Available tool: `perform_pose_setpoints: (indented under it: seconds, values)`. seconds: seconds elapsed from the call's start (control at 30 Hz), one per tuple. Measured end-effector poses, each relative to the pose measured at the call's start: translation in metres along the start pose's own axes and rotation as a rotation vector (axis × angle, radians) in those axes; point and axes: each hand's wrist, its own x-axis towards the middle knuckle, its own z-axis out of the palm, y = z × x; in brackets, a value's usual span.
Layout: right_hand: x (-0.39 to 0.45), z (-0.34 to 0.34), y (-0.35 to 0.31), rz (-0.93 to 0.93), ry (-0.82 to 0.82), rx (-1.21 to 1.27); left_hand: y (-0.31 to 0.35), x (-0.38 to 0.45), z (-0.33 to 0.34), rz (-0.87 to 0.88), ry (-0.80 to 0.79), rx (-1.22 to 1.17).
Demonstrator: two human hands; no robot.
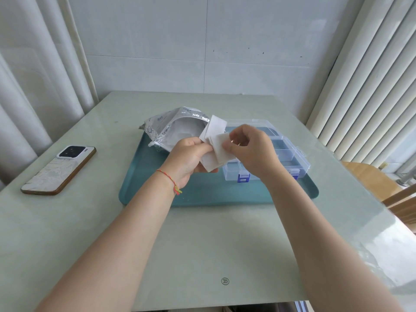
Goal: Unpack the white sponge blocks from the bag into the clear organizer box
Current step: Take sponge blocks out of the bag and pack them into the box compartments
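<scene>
I have a small stack of white sponge blocks [215,144] up off the table, between my two hands; my left hand [188,157] holds the stack from below, fingers curled round its lower edge, and my right hand [249,149] pinches the topmost block at its near corner, as if to peel it from the rest; so both grips are closed on the sponges, neither one free.

The bag [173,129], silver and crumpled, lies at about ten o'clock on the teal tray [202,194] with its mouth gaping toward me; whether more blocks remain inside I cannot tell, the opening shows only a pale lining.

The clear organizer box [276,152] sits at two o'clock on the same tray, just beyond my right hand, blue latches facing me; the compartments I can see look empty, though my hands and the stack hide its left part; whether the lid is up I cannot make out.

By my reckoning the work is early; blocks are out of the bag but none visibly in the box; separating them and setting each in a compartment is all yet to do.

A phone [59,170] lies at nine o'clock on the table [202,244], well apart from the tray.
</scene>
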Motion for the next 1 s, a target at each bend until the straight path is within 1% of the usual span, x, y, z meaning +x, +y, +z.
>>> perform_pose_setpoints:
  seconds: [0.1, 0.17, 0.23, 0.4, 0.53, 0.63, 0.7, 0.77, 0.87, 1.0]
  values:
    - [-0.0018, -0.0019, -0.002, -0.053, -0.073, -0.016, -0.0006, -0.0001, -0.0007, 0.01, 0.003, 0.042]
    - [-0.0019, -0.0033, -0.0019, -0.079, -0.134, -0.071, -0.0002, -0.0002, -0.0003, 0.009, 0.005, 0.068]
    - [-0.0019, -0.0034, -0.0012, -0.084, -0.157, -0.115, 0.0013, -0.0008, 0.0003, 0.003, 0.008, 0.063]
    - [-0.002, -0.0036, -0.0009, -0.095, -0.129, -0.132, 0.0063, -0.0032, 0.0027, -0.022, -0.01, -0.01]
    - [-0.0012, -0.0021, -0.0003, -0.103, -0.111, -0.132, 0.0031, -0.0023, 0.003, -0.045, 0.032, -0.098]
    - [-0.0005, 0.0007, -0.0006, -0.118, -0.015, -0.073, 0.0031, -0.0018, 0.0021, -0.075, 0.057, -0.214]
    - [-0.0001, 0.0021, -0.0005, -0.13, 0.013, -0.049, 0.0034, -0.0008, 0.001, -0.077, 0.038, -0.261]
    - [-0.0006, 0.0024, -0.0013, -0.115, 0.024, -0.021, 0.004, -0.0012, 0.0008, -0.067, 0.011, -0.26]
    - [0.0003, -0.0003, -0.0016, -0.058, 0.035, 0.058, 0.0036, -0.0005, 0.001, -0.046, 0.023, -0.241]
    - [0.0004, -0.0066, -0.0049, 0.071, 0.007, 0.316, 0.0012, 0.0053, -0.0028, -0.033, 0.122, -0.288]
